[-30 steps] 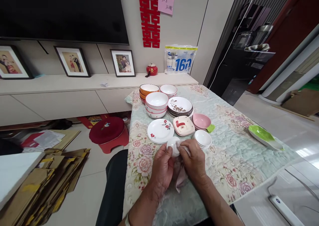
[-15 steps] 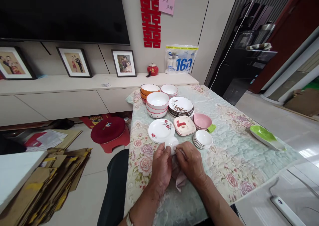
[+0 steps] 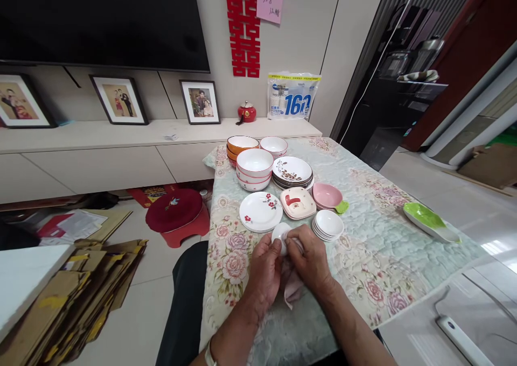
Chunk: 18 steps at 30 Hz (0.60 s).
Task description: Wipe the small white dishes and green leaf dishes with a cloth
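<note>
My left hand point(image 3: 264, 266) grips a small white dish point(image 3: 278, 232), its thumb over the near edge. The dish is tilted and partly covered by my fingers, so its full shape is hidden. My right hand point(image 3: 310, 258) is closed on a pale pink cloth point(image 3: 293, 289) against the dish's right side; the cloth hangs down between my wrists. Just beyond my hands lie white plates with red flowers point(image 3: 262, 211) and a square cream dish point(image 3: 298, 203). To the right of my right hand stands a stack of small white bowls point(image 3: 328, 224).
Farther back are white bowls with red rims point(image 3: 254, 164), orange bowls point(image 3: 242, 142), brown-patterned plates point(image 3: 292, 169) and pink bowls point(image 3: 327, 195). A green leaf-shaped dish point(image 3: 430, 220) lies at the right on the flowered tablecloth point(image 3: 363, 247). A red stool point(image 3: 175, 210) stands left.
The white dish has turned in my fingers and shifted slightly right and down. My right hand, with the cloth, has moved a little along it.
</note>
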Tool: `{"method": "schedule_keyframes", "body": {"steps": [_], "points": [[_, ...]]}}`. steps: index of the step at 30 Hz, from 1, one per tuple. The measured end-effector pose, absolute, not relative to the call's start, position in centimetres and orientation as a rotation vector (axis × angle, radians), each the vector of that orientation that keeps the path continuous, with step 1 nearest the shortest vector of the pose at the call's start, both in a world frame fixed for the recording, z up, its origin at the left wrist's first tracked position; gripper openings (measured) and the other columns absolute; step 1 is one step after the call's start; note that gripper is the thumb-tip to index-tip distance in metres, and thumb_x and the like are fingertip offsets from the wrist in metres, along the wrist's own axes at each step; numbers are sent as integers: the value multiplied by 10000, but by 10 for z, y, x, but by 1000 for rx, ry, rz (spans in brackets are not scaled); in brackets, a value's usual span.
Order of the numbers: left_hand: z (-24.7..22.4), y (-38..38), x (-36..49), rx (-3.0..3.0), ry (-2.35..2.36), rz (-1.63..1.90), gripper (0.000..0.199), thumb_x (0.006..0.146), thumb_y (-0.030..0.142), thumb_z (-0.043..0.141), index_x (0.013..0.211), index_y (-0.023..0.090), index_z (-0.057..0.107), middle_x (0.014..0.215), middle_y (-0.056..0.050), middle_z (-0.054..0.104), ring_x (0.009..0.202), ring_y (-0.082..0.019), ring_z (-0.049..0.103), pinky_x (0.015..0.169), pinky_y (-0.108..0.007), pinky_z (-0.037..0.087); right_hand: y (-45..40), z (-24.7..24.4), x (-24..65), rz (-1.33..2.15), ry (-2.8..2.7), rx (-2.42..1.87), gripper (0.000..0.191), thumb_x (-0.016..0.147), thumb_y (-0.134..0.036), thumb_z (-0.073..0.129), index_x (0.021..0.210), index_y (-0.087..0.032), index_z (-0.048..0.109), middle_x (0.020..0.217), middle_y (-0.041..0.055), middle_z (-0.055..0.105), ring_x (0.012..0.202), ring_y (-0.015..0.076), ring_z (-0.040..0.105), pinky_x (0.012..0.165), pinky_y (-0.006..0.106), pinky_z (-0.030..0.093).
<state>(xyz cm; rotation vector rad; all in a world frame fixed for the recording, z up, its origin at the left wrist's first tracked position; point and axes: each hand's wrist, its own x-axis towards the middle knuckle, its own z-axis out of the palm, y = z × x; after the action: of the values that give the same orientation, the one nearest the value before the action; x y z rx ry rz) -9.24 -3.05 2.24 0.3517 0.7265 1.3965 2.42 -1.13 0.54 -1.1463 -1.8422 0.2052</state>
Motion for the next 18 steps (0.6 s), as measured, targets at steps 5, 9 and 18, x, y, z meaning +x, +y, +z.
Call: {"method": "schedule_keyframes", "body": {"steps": [5, 9, 18], "points": [[23, -30, -93, 352, 743, 1468, 356, 636, 294, 845, 939, 170, 707, 951, -64, 757, 1043, -262, 683, 951, -374, 504, -11, 2, 24, 162, -1802, -1248, 102, 891, -164, 523, 827, -205, 591, 770, 24, 619, 711, 172, 601, 653, 287, 454], [21, -29, -93, 338, 740, 1451, 345, 639, 285, 840, 935, 170, 706, 919, -55, 753, 985, -246, 696, 926, -367, 514, -13, 5, 24, 285, -1909, -1139, 114, 899, -173, 526, 815, -210, 594, 765, 17, 609, 715, 162, 600, 643, 272, 449], [22, -32, -90, 387, 730, 1421, 369, 643, 283, 828, 974, 167, 713, 935, -64, 753, 979, -252, 681, 923, -366, 493, -12, 1, 23, 199, -1650, -1326, 96, 908, -230, 535, 866, -203, 617, 802, 32, 642, 747, 191, 604, 691, 321, 465]]}}
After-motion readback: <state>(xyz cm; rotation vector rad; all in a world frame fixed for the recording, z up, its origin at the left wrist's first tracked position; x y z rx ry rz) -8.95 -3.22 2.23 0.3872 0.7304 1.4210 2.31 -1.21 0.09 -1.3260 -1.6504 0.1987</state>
